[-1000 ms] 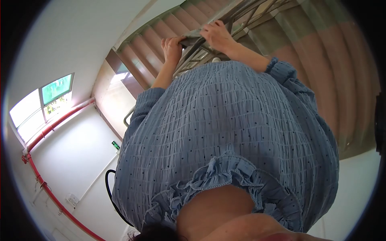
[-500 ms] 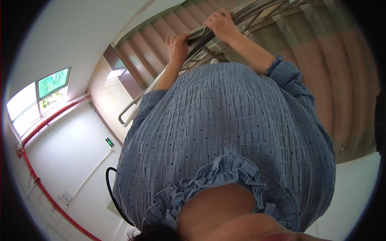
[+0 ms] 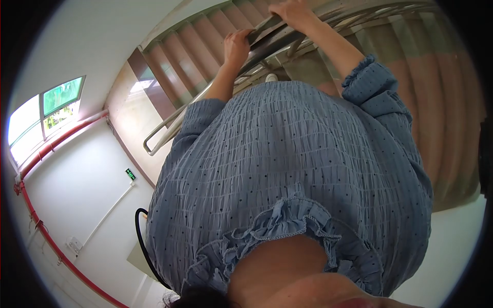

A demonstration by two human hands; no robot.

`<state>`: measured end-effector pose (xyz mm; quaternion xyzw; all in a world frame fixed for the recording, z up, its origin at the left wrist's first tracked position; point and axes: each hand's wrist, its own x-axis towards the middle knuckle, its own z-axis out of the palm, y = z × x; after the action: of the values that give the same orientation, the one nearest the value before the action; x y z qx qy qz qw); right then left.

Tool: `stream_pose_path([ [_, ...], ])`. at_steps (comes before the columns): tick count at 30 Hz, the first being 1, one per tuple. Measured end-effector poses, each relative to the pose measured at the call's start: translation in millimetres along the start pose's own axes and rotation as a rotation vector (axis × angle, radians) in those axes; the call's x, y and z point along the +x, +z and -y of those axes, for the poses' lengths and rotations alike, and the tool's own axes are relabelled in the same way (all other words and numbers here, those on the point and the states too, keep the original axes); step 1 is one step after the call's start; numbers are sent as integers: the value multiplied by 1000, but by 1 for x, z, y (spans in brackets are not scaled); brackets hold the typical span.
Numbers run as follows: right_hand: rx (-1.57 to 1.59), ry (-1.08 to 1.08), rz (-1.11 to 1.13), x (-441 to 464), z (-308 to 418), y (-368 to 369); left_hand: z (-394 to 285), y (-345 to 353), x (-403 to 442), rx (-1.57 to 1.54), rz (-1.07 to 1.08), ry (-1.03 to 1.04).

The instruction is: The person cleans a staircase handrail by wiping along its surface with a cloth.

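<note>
A thin grey piece that looks like cloth is stretched between my two hands, just over the metal handrail. My left hand grips its near end with bent fingers, beside the rail. My right hand, close to the top edge of the view, holds the far end with closed fingers. The underside of the cloth and its contact with the rail are hard to make out.
Stairs run beyond the rail, and more steps lie at the right. The rail's curved end is at the left. A red pipe, a window and a green sign are on the left walls.
Both hands have moved up and to the right along the handrail with the grey cloth, and my right arm reaches out further. More of the rail's curved end shows at the left.
</note>
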<state>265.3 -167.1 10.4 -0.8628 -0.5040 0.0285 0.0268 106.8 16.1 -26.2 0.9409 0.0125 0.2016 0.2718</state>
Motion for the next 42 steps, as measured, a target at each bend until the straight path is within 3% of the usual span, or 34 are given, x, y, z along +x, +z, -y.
stream_pose_path([
  [6, 249, -91, 19, -8, 16, 26, 9, -26, -41, -83, 167, -294],
  [10, 287, -50, 121, 3, 8, 18, 4, -24, -28, -157, 212, -343],
  [12, 310, -2, 172, 9, 1, 14, 6, -19, -14, -113, 332, -434],
  [16, 359, 24, 326, 37, -13, 46, 37, 8, 3, -122, 253, -381],
  [18, 343, 71, 435, 41, -12, 43, 42, 9, 16, -332, 581, -731],
  [21, 400, 31, 517, 41, -16, 27, 72, 25, 9, -582, 635, -658],
  [24, 422, 46, 462, 42, -24, 17, 81, 29, 16, -585, 777, -717],
  [27, 279, 179, 516, 27, 0, -27, 72, 33, 23, -553, 767, -749],
  [31, 340, 165, 582, 49, -10, 6, 77, 38, 16, -527, 681, -818],
  [34, 318, 41, 582, 55, -10, 29, 87, 28, 6, -569, 588, -766],
  [37, 349, 26, 375, 58, -25, 51, 86, 22, 6, -442, 531, -730],
  [39, 276, -48, 206, 56, -41, 52, 63, 18, 16, -173, 453, -491],
  [40, 271, -53, 206, 47, -34, 30, 50, 17, 16, -175, 446, -493],
  [42, 259, 215, 245, 13, -7, -29, 31, 16, 6, -52, 251, -296],
])
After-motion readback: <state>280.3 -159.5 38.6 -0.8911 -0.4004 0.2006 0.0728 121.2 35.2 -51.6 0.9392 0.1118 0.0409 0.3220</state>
